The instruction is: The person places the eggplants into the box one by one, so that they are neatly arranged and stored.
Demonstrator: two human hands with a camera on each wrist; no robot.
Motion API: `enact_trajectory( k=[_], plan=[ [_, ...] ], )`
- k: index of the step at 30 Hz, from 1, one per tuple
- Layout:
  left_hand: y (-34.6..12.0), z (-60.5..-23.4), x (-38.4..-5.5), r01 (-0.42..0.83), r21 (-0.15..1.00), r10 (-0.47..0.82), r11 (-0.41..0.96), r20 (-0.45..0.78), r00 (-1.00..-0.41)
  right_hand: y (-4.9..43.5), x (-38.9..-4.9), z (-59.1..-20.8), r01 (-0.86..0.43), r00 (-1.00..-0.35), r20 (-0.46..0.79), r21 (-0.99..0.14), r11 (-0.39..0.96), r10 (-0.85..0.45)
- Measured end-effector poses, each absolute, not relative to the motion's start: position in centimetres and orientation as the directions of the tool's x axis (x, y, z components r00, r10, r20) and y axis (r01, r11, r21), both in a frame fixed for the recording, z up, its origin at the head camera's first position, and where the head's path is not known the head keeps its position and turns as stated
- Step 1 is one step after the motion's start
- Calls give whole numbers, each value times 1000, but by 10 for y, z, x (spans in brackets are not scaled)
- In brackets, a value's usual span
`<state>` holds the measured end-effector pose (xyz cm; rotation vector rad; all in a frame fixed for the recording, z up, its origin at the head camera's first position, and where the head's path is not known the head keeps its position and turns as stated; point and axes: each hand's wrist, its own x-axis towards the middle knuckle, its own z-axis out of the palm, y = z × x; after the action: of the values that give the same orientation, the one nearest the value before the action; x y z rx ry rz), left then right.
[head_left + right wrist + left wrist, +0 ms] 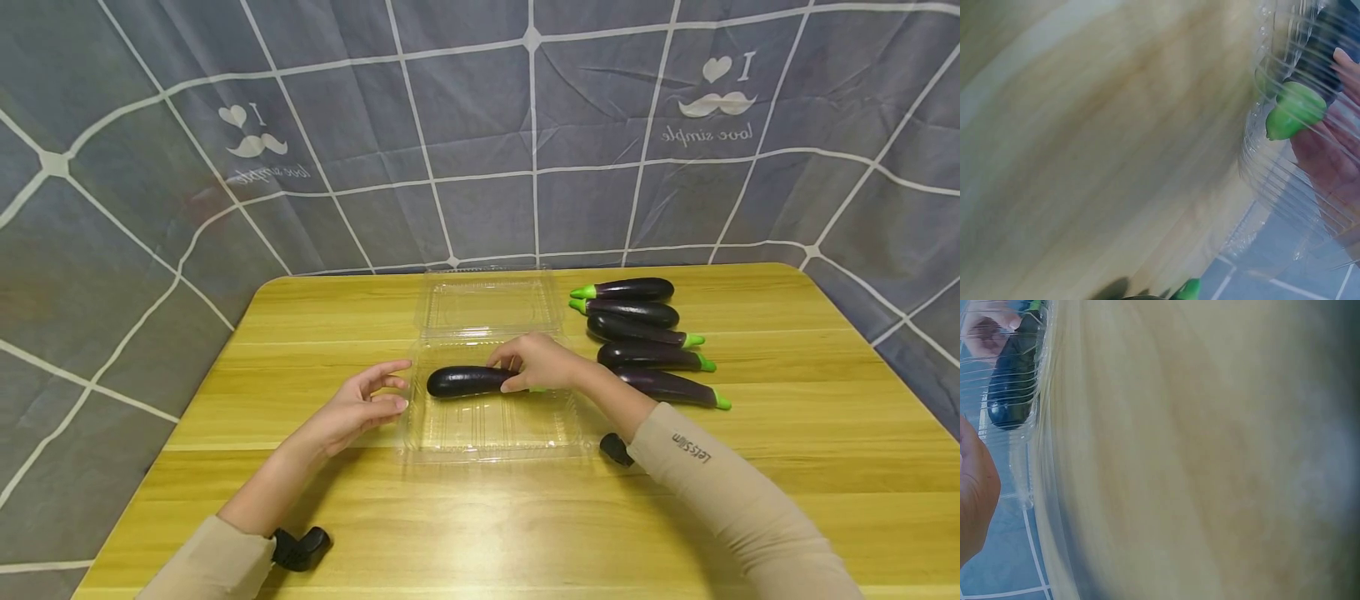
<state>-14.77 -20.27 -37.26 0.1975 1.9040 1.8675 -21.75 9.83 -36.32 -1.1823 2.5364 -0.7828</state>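
Observation:
A dark purple eggplant (467, 381) with a green stem end (1297, 111) lies crosswise in a clear plastic clamshell container (487, 446). My right hand (542, 364) grips it near the stem end, fingers on the far side and thumb on the near side. In the right wrist view the container's ribbed wall stands in front of that hand. My left hand (365, 406) is at the container's left side, fingers loosely bent and thumb apart, holding nothing. Whether its fingertips touch the rim cannot be told. The container's lid (491, 304) is folded back behind the base.
Several more eggplants (651, 357) lie in a row on the wooden table (480, 533), right of the container. A grey curtain with white lines (480, 125) hangs behind the table. Black wrist devices (302, 550) sit by both sleeves.

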Motion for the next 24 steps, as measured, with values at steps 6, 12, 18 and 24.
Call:
enact_trajectory(
  k=[6, 12, 18, 24],
  plan=[
    [-204, -373, -148, -210, 976, 422, 63, -216, -880, 100, -217, -362, -625, -649, 12, -578, 524, -761],
    [-203, -372, -148, -219, 974, 423, 58, -222, -879, 105, -218, -357, -572, -647, 2, -662, 484, -763],
    [-203, -372, -148, -221, 973, 420, 62, -226, -879, 110, -216, -349, -536, -653, 12, -714, 451, -757],
    [-204, -373, -147, -218, 974, 421, 56, -221, -880, 115, -212, -343, -544, -639, 45, -733, 409, -768]
  ],
)
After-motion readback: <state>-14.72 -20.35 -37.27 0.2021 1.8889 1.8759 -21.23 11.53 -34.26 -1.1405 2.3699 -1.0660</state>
